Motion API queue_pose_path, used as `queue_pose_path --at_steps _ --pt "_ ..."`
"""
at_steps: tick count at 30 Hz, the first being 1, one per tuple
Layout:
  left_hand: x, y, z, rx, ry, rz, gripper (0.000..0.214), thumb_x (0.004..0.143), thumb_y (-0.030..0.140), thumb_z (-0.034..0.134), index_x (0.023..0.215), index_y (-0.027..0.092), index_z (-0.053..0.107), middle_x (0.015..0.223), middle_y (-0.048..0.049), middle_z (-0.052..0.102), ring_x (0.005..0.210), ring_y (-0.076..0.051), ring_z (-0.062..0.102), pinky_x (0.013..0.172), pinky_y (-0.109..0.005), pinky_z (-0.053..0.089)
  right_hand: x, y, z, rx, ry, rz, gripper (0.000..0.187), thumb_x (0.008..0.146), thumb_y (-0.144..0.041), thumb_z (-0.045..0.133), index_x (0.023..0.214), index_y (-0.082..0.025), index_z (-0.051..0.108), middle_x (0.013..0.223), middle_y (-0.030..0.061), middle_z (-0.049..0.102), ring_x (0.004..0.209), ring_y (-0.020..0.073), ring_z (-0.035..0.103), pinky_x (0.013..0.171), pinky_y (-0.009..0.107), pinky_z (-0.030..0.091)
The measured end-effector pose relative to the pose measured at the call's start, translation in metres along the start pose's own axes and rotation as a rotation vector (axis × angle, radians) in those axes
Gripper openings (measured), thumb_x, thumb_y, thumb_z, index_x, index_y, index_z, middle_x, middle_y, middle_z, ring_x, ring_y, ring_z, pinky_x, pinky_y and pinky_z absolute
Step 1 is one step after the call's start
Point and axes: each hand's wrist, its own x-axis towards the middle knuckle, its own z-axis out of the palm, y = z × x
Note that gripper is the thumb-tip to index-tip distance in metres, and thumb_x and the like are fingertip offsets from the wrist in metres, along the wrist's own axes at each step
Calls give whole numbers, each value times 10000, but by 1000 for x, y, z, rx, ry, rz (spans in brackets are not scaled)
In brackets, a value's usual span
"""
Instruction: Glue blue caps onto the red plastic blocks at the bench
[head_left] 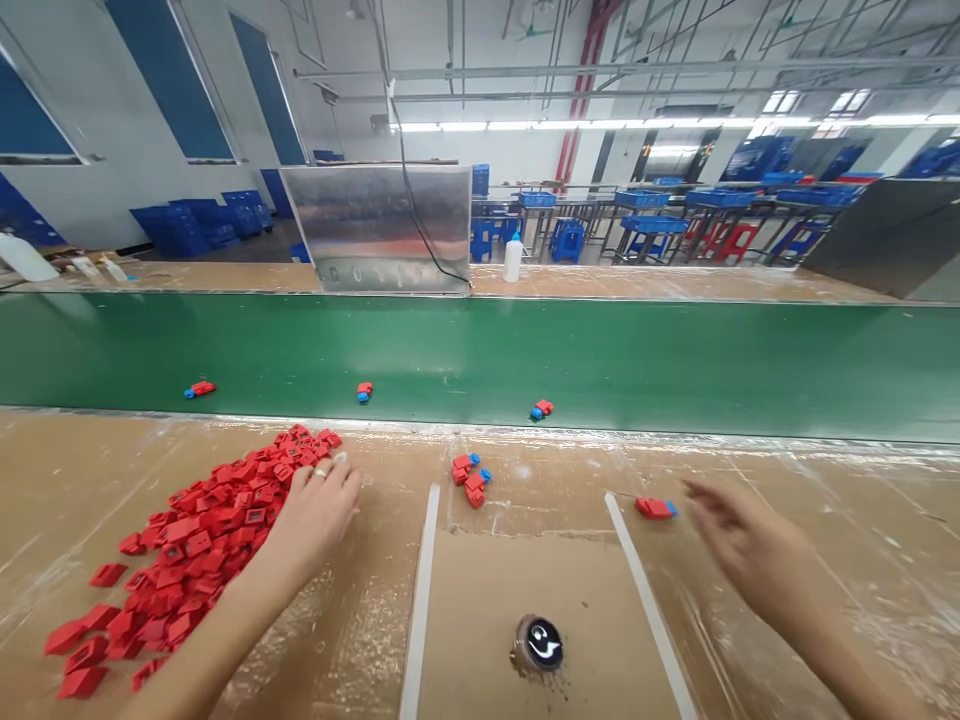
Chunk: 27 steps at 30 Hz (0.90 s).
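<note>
My left hand (315, 510) rests palm down at the right edge of a heap of red plastic parts (202, 540), fingers curled onto them; whether it holds one is hidden. My right hand (739, 540) hovers above the cardboard bench, smeared by motion, fingers stretched toward a red and blue assembled piece (656, 508) just to its left. A small cluster of red and blue pieces (471, 480) lies between my hands.
A green conveyor belt (675, 370) runs across beyond the bench, carrying three red and blue pieces (199, 389) (364, 392) (541, 408). A round black button (543, 643) sits on the cardboard between two white strips. A metal panel (379, 228) and white bottle (513, 259) stand behind the belt.
</note>
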Motion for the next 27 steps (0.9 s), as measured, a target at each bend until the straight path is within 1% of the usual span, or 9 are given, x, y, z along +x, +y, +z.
queue_pose_path --at_steps 1,2,6,8,11,15,20,24,27 --pt "-10 7 0 18 -29 39 163 868 92 525 913 150 670 1012 -155 683 998 -334 625 881 -488 441 24 -9 21 -19 -190 17 384 992 -452 391 1201 -215 608 1004 139 661 806 253 665 708 376 544" --pt "-20 14 1 2 -61 60 183 894 125 488 900 160 667 949 -135 688 918 -318 641 841 -466 456 48 -19 44 -41 -262 15 383 984 -418 419 1267 -215 580 1035 120 652 819 241 663 725 364 537" --pt "-68 34 19 -289 -77 9 244 939 242 433 999 192 665 945 -93 691 806 -249 673 719 -344 519 124 -55 123 -139 -357 48 416 962 -383 530 1355 -251 537 1118 116 591 860 239 651 771 360 498" --pt "-93 42 33 -460 15 -17 283 942 297 451 1118 204 652 1052 -99 687 935 -234 682 788 -302 534 142 -62 146 -179 -361 85 385 957 -388 568 1298 -209 566 1184 124 566 972 254 620 830 392 491" --pt "-124 56 47 -646 115 -145 323 947 329 455 1168 225 667 1065 -86 663 995 -212 668 860 -271 525 148 -58 156 -191 -343 123 311 958 -372 591 1188 -163 589 1218 100 560 1040 242 576 886 435 486" --pt "-142 73 45 -843 47 -208 360 942 337 471 1225 247 675 1015 -72 641 980 -199 653 874 -269 531 137 -46 134 -109 -306 126 260 955 -354 588 1122 -154 593 1126 80 594 963 215 590 861 410 487" --pt "-133 94 28 -1060 -53 -156 372 910 326 533 1256 265 657 972 -70 616 938 -217 634 867 -321 534 93 -44 73 106 -262 106 249 951 -258 489 1172 -155 534 1041 109 659 881 220 639 802 382 497" --pt "-127 133 22 -1422 -88 -245 251 844 308 638 1072 212 679 914 -53 618 814 -196 626 729 -285 532 28 -55 26 323 -421 38 301 941 -321 489 1192 -163 542 1061 116 696 873 198 690 767 354 564" --pt "-129 162 20 -1632 -147 -307 194 787 247 695 970 186 675 861 -37 631 784 -179 611 709 -268 505 -23 -65 5 482 -598 7 333 924 -390 545 1173 -176 595 1047 112 715 913 207 698 806 379 585"
